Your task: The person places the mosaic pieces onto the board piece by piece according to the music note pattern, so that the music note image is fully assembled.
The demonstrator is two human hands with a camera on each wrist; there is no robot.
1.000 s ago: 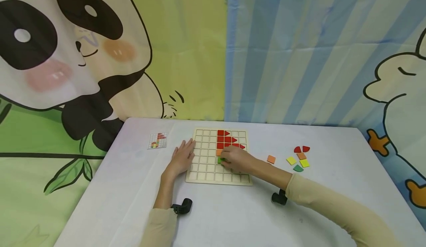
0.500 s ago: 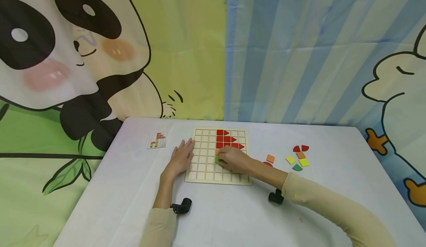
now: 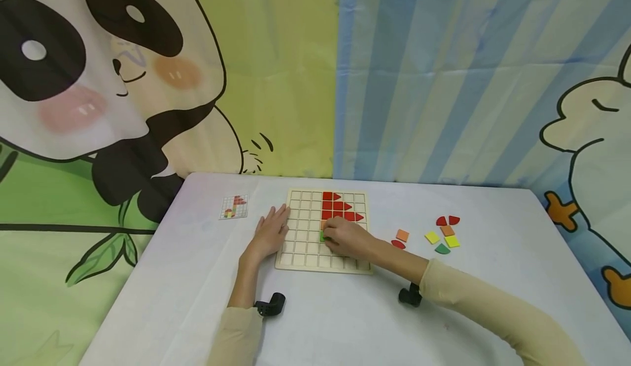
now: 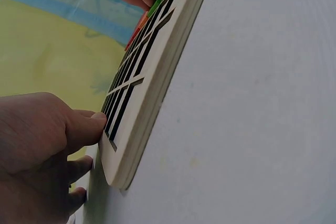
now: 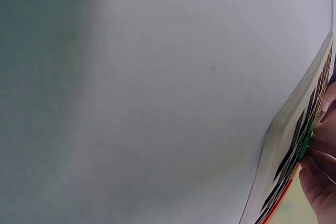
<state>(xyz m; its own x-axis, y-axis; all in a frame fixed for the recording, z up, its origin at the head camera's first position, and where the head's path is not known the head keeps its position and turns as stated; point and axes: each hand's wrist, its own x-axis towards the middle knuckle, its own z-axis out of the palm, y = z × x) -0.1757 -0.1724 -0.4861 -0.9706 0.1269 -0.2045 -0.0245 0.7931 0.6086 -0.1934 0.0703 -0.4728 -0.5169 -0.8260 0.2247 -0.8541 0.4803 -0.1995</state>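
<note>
A pale wooden grid board [image 3: 302,251] lies on the white table. My left hand [image 3: 270,232] rests at its left edge with fingers extended; in the left wrist view the thumb of that hand [image 4: 42,135] touches the board's edge [image 4: 142,108]. Over the board's middle, my right hand [image 3: 349,238] pinches a green tile [image 3: 322,235] at a grid cell, its fingers partly covering the piece. The right wrist view shows the fingertips against the green tile [image 5: 306,142]. Rows of red pieces [image 3: 337,206] fill upper cells, with an orange square [image 3: 323,224] beneath them, partly hidden.
Right of the board lie an orange square [image 3: 402,235] and a red curved piece [image 3: 398,244]. Farther right are yellow squares [image 3: 432,238], a green curved piece [image 3: 442,249], another orange square [image 3: 447,230] and red curved pieces [image 3: 454,220]. A pattern card [image 3: 234,207] lies left.
My right hand has shifted slightly left over the green tile, and the red curved piece beside its forearm has come into view. The left hand stays at the board's edge.
</note>
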